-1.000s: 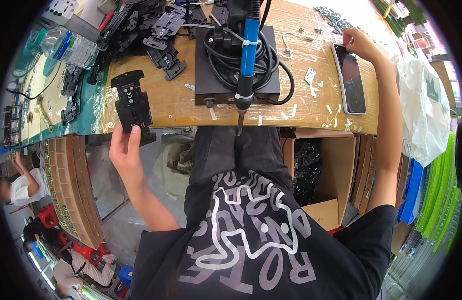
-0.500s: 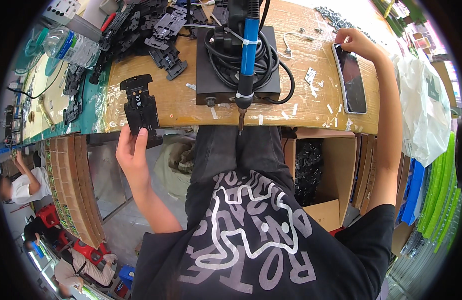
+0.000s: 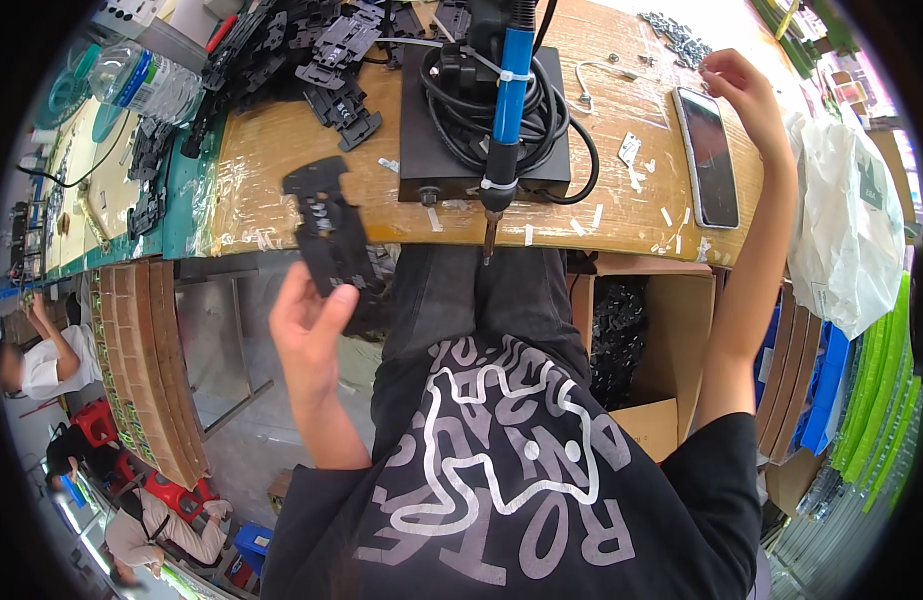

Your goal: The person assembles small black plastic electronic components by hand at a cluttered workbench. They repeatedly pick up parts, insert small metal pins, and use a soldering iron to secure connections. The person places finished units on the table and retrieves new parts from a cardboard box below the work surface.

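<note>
My left hand (image 3: 317, 315) grips the lower end of a flat black plastic part (image 3: 332, 225) between thumb and fingers. The part is tilted and slightly blurred, held at the table's near edge, left of my lap. At the far right, my right hand (image 3: 750, 98) is closed in a pinch just above the top of a phone (image 3: 709, 165) with a dark screen. Whatever its fingertips hold is too small to make out. Close by lies a scatter of small dark pieces (image 3: 679, 42). A blue-and-black tool (image 3: 509, 100) hangs upright at the centre, metal tip down.
A black box (image 3: 432, 170) with coiled cable stands behind the tool. Black plastic parts (image 3: 342, 50) are heaped at the back left, near a clear bottle (image 3: 147, 80). A white bag (image 3: 842, 240) hangs at the right. An open carton (image 3: 672, 320) of black pieces is below the table.
My left hand has moved right and a little toward me, tilting the black plastic part. The right hand has shifted slightly right and away from the phone's top edge.
</note>
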The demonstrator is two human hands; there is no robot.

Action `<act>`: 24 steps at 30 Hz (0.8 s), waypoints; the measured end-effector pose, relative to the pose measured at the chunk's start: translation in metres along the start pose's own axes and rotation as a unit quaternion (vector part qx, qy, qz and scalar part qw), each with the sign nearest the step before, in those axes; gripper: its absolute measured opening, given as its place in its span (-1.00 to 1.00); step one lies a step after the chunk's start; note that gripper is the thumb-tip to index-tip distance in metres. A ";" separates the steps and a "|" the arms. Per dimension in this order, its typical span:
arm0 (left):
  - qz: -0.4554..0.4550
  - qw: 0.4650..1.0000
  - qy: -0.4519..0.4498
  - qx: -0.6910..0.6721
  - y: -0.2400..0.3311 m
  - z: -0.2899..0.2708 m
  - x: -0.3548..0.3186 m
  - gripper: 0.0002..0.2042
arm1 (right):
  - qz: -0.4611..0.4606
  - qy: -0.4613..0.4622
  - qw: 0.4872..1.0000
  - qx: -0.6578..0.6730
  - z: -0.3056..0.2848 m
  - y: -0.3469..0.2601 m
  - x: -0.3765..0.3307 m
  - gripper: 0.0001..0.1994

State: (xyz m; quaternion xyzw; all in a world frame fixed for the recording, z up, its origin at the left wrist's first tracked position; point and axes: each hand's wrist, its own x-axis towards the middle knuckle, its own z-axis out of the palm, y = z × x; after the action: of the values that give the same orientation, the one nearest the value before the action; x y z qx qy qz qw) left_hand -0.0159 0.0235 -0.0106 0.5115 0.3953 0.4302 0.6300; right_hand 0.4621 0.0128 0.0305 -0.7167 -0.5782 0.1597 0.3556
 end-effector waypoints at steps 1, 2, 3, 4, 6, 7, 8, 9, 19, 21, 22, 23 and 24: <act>-0.013 1.000 -0.015 -0.011 -0.001 0.005 -0.003 -0.72 | -0.009 0.047 0.999 0.017 0.008 -0.014 -0.012 -0.83; -0.022 0.999 -0.031 -0.017 -0.004 0.011 -0.007 -0.69 | -0.022 0.093 0.995 0.035 0.024 -0.038 -0.029 -0.81; -0.026 0.997 -0.061 -0.038 -0.002 0.019 -0.009 -0.70 | -0.031 0.140 0.988 0.050 0.035 -0.060 -0.044 -0.79; -0.046 0.994 -0.082 -0.057 0.000 0.027 -0.012 -0.70 | -0.005 0.156 0.984 0.085 0.044 -0.074 -0.059 -0.78; -0.079 0.987 -0.121 -0.066 0.003 0.039 -0.017 -0.72 | -0.024 0.172 0.974 0.142 0.066 -0.095 -0.083 -0.79; -0.089 0.984 -0.141 -0.058 0.002 0.043 -0.019 -0.73 | -0.071 0.174 0.969 0.163 0.078 -0.105 -0.094 -0.80; -0.112 0.980 -0.150 -0.069 0.002 0.049 -0.020 -0.73 | -0.060 0.165 0.964 0.200 0.089 -0.113 -0.104 -0.81; -0.114 0.982 -0.149 -0.034 0.002 0.049 -0.026 -0.77 | -0.058 0.150 0.956 0.244 0.101 -0.122 -0.111 -0.81; -0.002 0.967 -0.221 0.127 -0.007 0.064 -0.028 -0.85 | -0.034 0.033 0.864 0.501 0.144 -0.134 -0.150 -0.85; 0.017 0.965 -0.223 0.138 -0.004 0.065 -0.027 -0.86 | -0.016 0.024 0.858 0.514 0.146 -0.133 -0.151 -0.85; 0.026 0.964 -0.221 0.145 -0.003 0.065 -0.026 -0.86 | -0.011 0.024 0.856 0.516 0.146 -0.133 -0.151 -0.85; 0.036 0.963 -0.220 0.153 -0.002 0.065 -0.025 -0.87 | -0.005 0.023 0.855 0.518 0.147 -0.133 -0.151 -0.85; 0.053 0.961 -0.222 0.158 -0.003 0.064 -0.024 -0.86 | 0.000 0.012 0.857 0.516 0.146 -0.133 -0.152 -0.85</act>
State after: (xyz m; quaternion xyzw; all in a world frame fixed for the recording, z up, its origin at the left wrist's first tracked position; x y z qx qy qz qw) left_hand 0.0374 -0.0196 -0.0021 0.7073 0.2809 0.2709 0.5894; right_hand 0.2308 -0.0723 -0.0065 -0.4323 -0.4092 0.4265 0.6810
